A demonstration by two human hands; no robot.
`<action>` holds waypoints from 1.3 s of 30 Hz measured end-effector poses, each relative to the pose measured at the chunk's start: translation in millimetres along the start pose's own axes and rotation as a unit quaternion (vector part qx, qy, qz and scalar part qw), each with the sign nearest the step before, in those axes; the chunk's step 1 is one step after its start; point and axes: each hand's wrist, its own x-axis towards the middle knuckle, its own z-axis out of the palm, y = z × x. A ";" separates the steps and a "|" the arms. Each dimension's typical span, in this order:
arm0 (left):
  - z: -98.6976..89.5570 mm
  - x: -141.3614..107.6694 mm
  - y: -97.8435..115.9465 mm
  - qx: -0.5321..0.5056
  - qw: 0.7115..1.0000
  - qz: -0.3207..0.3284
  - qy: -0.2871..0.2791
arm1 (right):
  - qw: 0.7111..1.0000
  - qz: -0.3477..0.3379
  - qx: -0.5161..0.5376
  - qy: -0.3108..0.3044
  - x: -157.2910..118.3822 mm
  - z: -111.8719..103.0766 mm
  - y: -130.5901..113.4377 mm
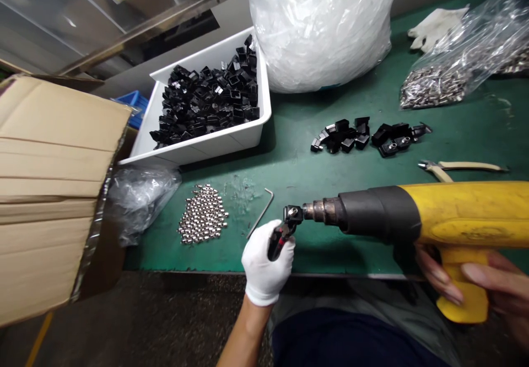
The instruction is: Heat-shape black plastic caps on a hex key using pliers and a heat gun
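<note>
My left hand (266,262), in a white glove, is closed around dark pliers (278,241) with a bit of red on them. At the tip of the pliers sits a small black plastic part (292,214) with a silver metal piece in it. My bare right hand (479,281) grips the handle of a yellow heat gun (467,212). The gun's stepped metal nozzle points left, right up against the black part; whether they touch I cannot tell. A hex key (261,212) lies on the green table just beyond my left hand.
Small metal fittings (202,215) lie in a patch at left. A white bin (206,144) holds many black parts; more black parts (347,135) lie mid-table. Cutting pliers (467,166), bagged fittings (438,83), a large plastic bag (322,25) and a cardboard box (53,190) surround the work.
</note>
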 end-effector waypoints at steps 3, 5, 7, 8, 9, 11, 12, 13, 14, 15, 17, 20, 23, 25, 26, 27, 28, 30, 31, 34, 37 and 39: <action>0.3 -0.8 -1.2 -0.003 1.000 0.000 0.001 | 0.999 0.003 0.034 -0.024 -1.7 -2.0 4.7; 0.6 -1.2 -1.9 -0.006 1.000 0.006 0.003 | 0.999 0.000 0.049 -0.001 -3.5 -0.5 7.2; 0.8 -1.5 -2.4 -0.008 1.000 0.010 0.005 | 0.998 -0.005 0.062 0.023 -5.0 1.2 8.8; 0.8 -1.6 -2.5 -0.008 1.000 0.011 0.006 | 0.998 -0.005 0.066 0.024 -5.4 1.3 9.5; 0.8 -1.7 -2.5 -0.008 1.000 0.010 0.007 | 0.997 -0.005 0.069 0.020 -5.4 0.7 10.1; 0.9 -1.7 -2.5 -0.009 1.000 0.008 0.007 | 0.997 -0.009 0.074 0.008 -4.6 -2.8 11.7; 0.9 -1.8 -2.5 -0.010 1.000 0.007 0.005 | 0.997 -0.009 0.074 0.000 -3.9 -5.3 12.5; 0.9 -1.8 -2.4 -0.012 1.000 0.006 0.004 | 0.997 -0.010 0.073 -0.012 -3.2 -7.7 13.4; 1.0 -1.8 -2.4 -0.014 1.000 0.006 0.003 | 0.997 -0.011 0.072 -0.020 -2.6 -9.7 14.1; 1.0 -1.9 -2.4 -0.016 1.000 0.007 0.004 | 0.997 -0.013 0.072 -0.025 -2.1 -11.2 14.6; 1.1 -2.1 -2.6 -0.019 1.000 0.007 0.007 | 0.997 -0.009 0.072 -0.031 -2.0 -12.0 14.9; 1.1 -2.7 -2.8 -0.023 1.000 0.005 0.007 | 0.996 0.000 0.082 -0.017 -3.1 -10.6 14.4; 0.6 -3.1 -2.3 -0.028 1.000 0.001 0.006 | 0.996 -0.002 0.082 -0.033 -3.6 -11.8 14.9; 0.1 -3.0 -1.4 -0.031 1.000 -0.002 0.005 | 0.995 -0.008 0.076 -0.069 -2.6 -14.7 16.3; -0.1 -2.7 -0.9 -0.032 0.999 -0.003 0.006 | 0.994 -0.013 0.077 -0.080 -2.0 -16.3 17.3; -0.2 -2.4 -0.4 -0.032 0.999 -0.004 0.006 | 0.993 -0.018 0.081 -0.082 -1.3 -17.8 18.3; -0.3 -2.1 -0.1 -0.033 0.999 -0.004 0.005 | 0.993 -0.023 0.086 -0.081 -0.8 -19.0 19.2; -0.2 -1.6 0.2 -0.035 0.999 -0.004 0.004 | 0.992 -0.026 0.091 -0.086 -0.1 -20.6 20.7; 0.0 -1.5 0.2 -0.036 0.999 -0.005 0.003 | 0.991 -0.026 0.091 -0.093 0.0 -21.2 21.1; 0.4 -1.6 -0.1 -0.041 0.999 -0.006 0.002 | 0.991 -0.030 0.091 -0.097 0.4 -23.1 21.2; 0.6 -1.9 0.0 -0.046 0.999 -0.007 -0.001 | 0.990 -0.033 0.089 -0.100 1.0 -25.5 20.9; 0.7 -2.0 0.2 -0.048 0.999 -0.008 -0.002 | 0.990 -0.032 0.083 -0.113 1.1 -26.3 21.2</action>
